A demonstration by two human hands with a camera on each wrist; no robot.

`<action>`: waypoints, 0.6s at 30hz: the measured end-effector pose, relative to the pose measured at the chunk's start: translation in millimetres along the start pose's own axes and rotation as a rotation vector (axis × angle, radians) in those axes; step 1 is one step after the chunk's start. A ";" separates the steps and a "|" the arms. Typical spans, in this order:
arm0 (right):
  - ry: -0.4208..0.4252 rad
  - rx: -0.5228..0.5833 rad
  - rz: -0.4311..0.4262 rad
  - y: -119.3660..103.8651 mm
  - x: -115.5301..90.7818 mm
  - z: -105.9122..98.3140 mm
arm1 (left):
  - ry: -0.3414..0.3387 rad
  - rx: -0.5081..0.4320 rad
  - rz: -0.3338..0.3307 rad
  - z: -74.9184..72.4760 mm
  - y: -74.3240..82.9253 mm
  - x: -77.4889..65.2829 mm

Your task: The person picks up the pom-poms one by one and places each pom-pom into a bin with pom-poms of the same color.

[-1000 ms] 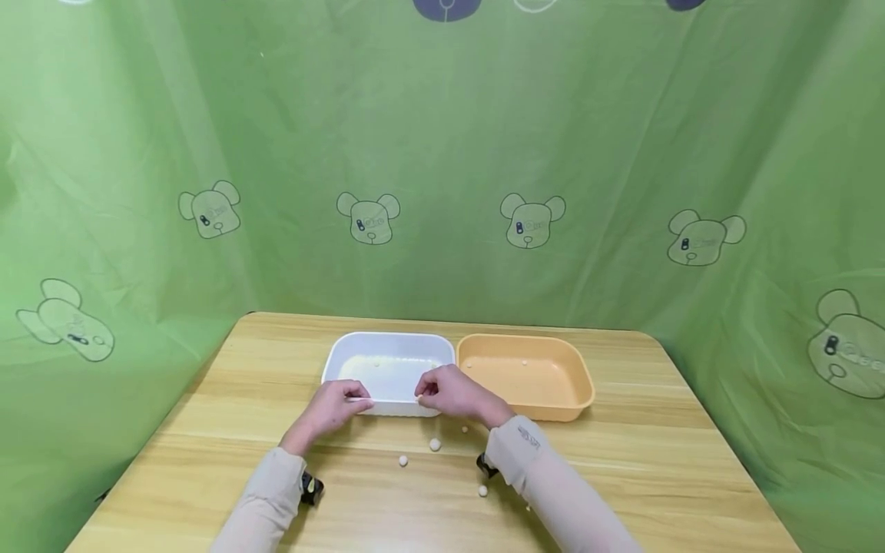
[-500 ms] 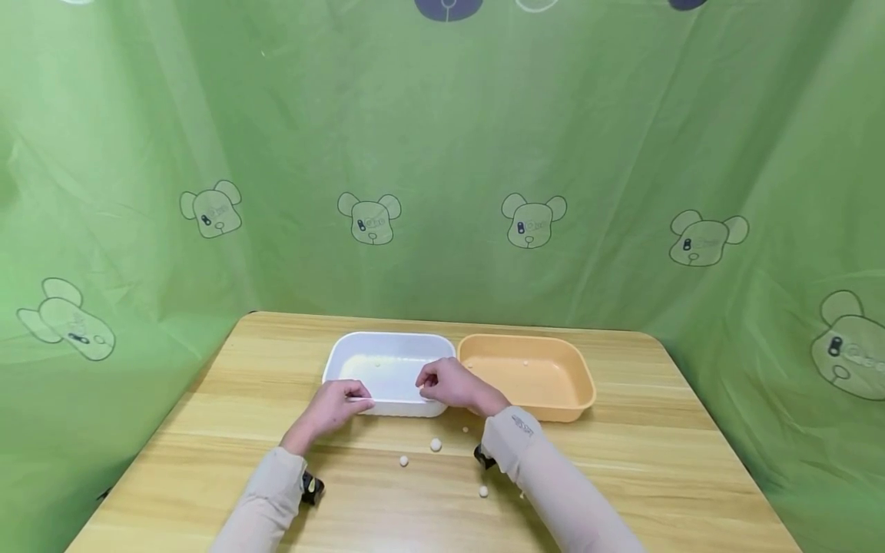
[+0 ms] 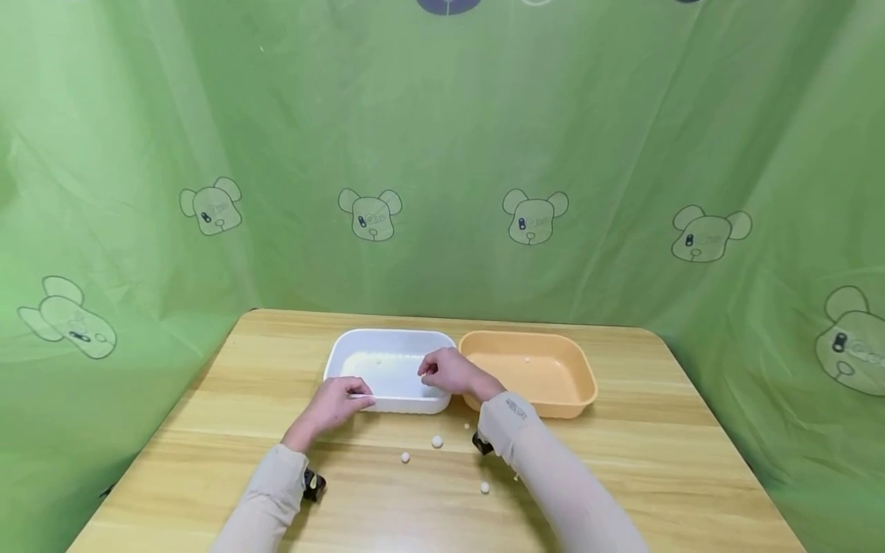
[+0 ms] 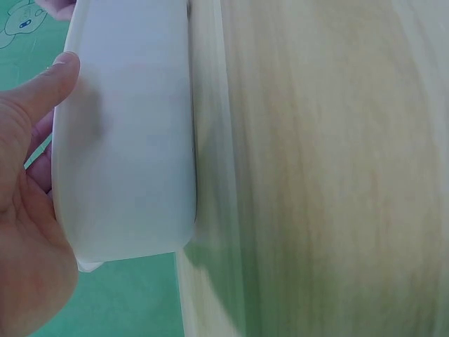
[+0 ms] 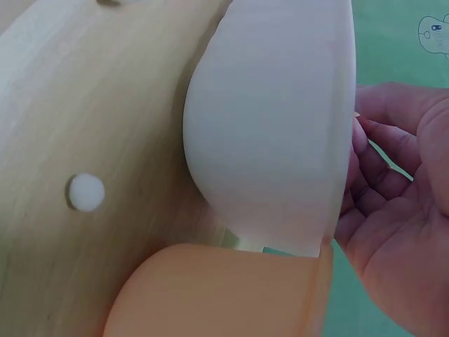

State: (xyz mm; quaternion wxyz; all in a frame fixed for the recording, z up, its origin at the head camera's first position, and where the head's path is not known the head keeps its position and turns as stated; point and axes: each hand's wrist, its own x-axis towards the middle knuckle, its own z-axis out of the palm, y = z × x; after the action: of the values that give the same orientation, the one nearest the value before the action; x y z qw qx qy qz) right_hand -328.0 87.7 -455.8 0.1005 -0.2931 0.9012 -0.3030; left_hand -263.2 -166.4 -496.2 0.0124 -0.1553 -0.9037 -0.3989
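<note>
Left of centre, the left hand (image 3: 333, 403) grips the near rim of the white tub (image 3: 408, 406), thumb against its outer wall. A small white bead (image 3: 379, 362) lies in that tub, and two white balls (image 3: 437, 442) lie below it on the worktop (image 3: 657, 430). At centre, the right hand (image 3: 451, 370) hangs over the tub's right end, fingers curled narrow; whether they pinch anything, I cannot tell. Just beside, right of centre, stands an orange tub (image 3: 586, 393).

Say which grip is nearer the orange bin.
Right. The right grip is over the white bin, at its end beside the orange bin; the left grip holds the white bin's near rim, farther left.
</note>
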 end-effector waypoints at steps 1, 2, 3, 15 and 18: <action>-0.005 0.004 0.006 0.8 0.8 -0.1 | 0.000 -0.001 -0.003 -0.1 0.5 0.0; -0.008 0.010 0.010 1.4 1.3 -0.2 | -0.001 -0.001 -0.007 -0.1 0.8 0.0; -0.012 0.016 0.012 2.1 1.7 -0.2 | -0.002 -0.001 -0.011 -0.1 1.1 -0.2; 0.010 0.026 0.011 1.8 5.6 -6.6 | 0.004 0.028 0.005 -0.8 -0.2 -0.4; 0.018 0.009 0.013 1.3 4.7 -7.9 | 0.009 0.030 0.021 -0.4 -0.3 -0.6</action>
State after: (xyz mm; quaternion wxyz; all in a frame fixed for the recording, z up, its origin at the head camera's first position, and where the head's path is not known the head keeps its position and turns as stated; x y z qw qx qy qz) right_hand -335.3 89.7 -450.3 0.0954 -0.2840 0.9027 -0.3089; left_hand -262.7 -167.1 -496.3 0.0230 -0.1630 -0.9077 -0.3859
